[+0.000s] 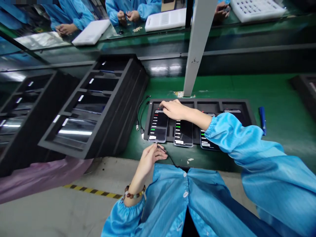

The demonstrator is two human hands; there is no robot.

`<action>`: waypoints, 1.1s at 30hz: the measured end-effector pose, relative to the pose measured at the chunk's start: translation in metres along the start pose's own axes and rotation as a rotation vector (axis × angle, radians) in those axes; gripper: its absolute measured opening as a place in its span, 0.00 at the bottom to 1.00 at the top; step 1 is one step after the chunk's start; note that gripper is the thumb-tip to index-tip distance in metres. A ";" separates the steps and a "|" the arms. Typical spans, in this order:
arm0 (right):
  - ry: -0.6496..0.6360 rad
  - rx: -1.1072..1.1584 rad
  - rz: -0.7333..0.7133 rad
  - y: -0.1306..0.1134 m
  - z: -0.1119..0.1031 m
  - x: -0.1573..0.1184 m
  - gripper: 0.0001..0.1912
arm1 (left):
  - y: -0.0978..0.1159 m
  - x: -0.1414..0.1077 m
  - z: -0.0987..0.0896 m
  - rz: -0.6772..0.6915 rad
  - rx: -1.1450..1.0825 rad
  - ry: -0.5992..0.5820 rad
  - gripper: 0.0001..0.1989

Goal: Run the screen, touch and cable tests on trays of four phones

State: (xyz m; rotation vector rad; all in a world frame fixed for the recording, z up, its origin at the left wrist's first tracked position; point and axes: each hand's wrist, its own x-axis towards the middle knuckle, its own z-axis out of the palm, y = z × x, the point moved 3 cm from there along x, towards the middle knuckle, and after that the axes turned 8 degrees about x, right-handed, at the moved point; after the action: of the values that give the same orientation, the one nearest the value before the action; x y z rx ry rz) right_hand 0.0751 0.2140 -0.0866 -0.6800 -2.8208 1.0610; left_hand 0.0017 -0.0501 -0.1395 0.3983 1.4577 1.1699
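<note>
L grip [150,155]: you're pinching cable [170,157] | leftmost phone [160,128] is lying in tray [213,100], just ahead, long axis pointing away from you | L nearer its bottom end; R grip [174,109] is bending at top, can't tell if holding

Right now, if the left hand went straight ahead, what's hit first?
Likely the leftmost phone, at its lower edge; the left hand holds a black cable right by it, contact unclear.
</note>
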 end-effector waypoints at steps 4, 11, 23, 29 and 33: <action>-0.019 0.016 0.011 0.002 -0.001 0.006 0.25 | 0.000 -0.001 0.003 0.027 -0.022 0.012 0.29; -0.074 0.023 0.032 0.000 -0.003 0.000 0.25 | 0.000 0.001 -0.001 0.025 -0.045 -0.016 0.30; -0.153 -0.134 0.067 -0.029 0.028 -0.020 0.78 | 0.000 0.007 -0.009 0.023 -0.052 -0.102 0.26; -0.088 -0.005 0.079 -0.013 0.015 -0.013 0.53 | 0.000 0.008 -0.009 0.016 -0.067 -0.118 0.25; -0.025 0.066 0.061 0.004 0.004 -0.008 0.33 | 0.001 0.008 -0.010 0.018 -0.080 -0.115 0.25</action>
State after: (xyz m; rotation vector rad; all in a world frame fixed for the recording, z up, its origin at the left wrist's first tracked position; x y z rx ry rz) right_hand 0.0828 0.2111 -0.0919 -0.7564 -2.7881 1.1750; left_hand -0.0096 -0.0481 -0.1449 0.4169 1.3060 1.1959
